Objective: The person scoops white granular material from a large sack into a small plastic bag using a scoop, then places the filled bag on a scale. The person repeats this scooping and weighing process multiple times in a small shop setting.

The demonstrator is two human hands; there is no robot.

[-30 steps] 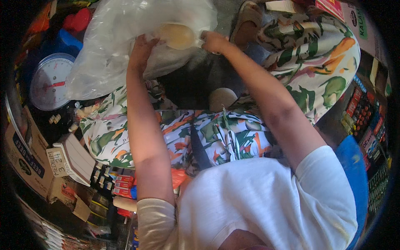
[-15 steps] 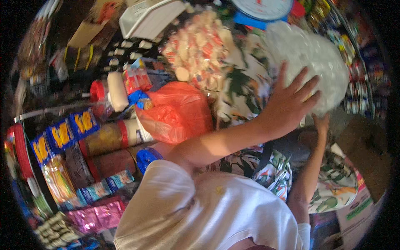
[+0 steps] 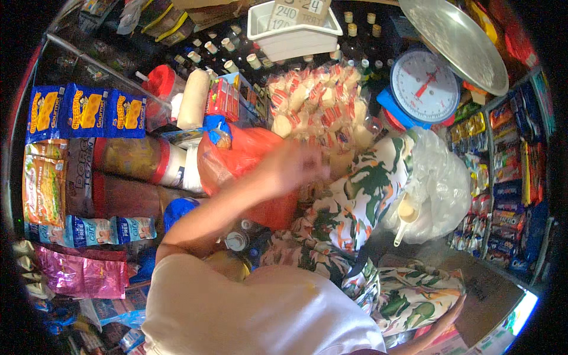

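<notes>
My left hand (image 3: 302,168) is smeared by motion. It hangs above the right side of a red plastic bag (image 3: 239,151), beside a heap of small clear packets with red-and-white labels (image 3: 322,97). Whether its fingers hold anything cannot be made out. At the lower right, my right arm (image 3: 439,327) runs along the outer side of my knee in camouflage-patterned trousers (image 3: 414,296); the fingers are hidden there. Beyond my leg stands a large clear plastic bag (image 3: 441,189), with a pale scoop (image 3: 406,214) lying at its near side, apart from both hands.
A dial scale (image 3: 425,89) with a metal pan (image 3: 458,44) stands at the far right. A white tub (image 3: 296,41) sits among capped bottles. Hanging snack packs (image 3: 86,112) and large jars (image 3: 127,160) line the left. Sachet racks (image 3: 509,183) and a cardboard box (image 3: 473,296) are at right.
My left hand has swung left from over the clear bag to the red bag. My right hand has drawn back from the clear bag toward the lower right. The scoop now shows.
</notes>
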